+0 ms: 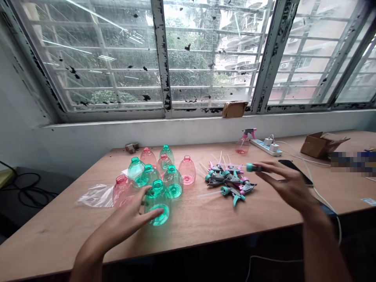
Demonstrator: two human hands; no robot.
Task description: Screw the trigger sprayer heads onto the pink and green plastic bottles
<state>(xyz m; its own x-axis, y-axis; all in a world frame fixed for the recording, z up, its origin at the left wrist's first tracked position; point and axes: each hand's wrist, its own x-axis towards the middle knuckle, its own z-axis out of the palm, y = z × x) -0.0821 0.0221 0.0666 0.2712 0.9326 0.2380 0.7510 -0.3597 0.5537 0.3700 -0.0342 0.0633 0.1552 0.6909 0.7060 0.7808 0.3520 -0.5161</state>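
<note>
My left hand [129, 219] is curled round the side of a green clear plastic bottle [158, 196], which stands upright and open-necked near the table's front edge. In the fingers of my right hand [290, 186] is a trigger spray head [251, 167] with a teal collar, pointing left; much of it is hidden by the fingers. Just left of that hand lies a pile of grey, teal and pink spray heads [226, 178] with thin clear tubes. Behind the held bottle stand several uncapped bottles, green [173, 184] and pink [187, 172].
A finished-looking pink spray bottle [242, 145] stands near the wall beside a power strip [266, 147]. A phone [296, 172], white cables and an open cardboard box [319, 145] are at the right. A clear plastic bag [96, 196] lies left of the bottles.
</note>
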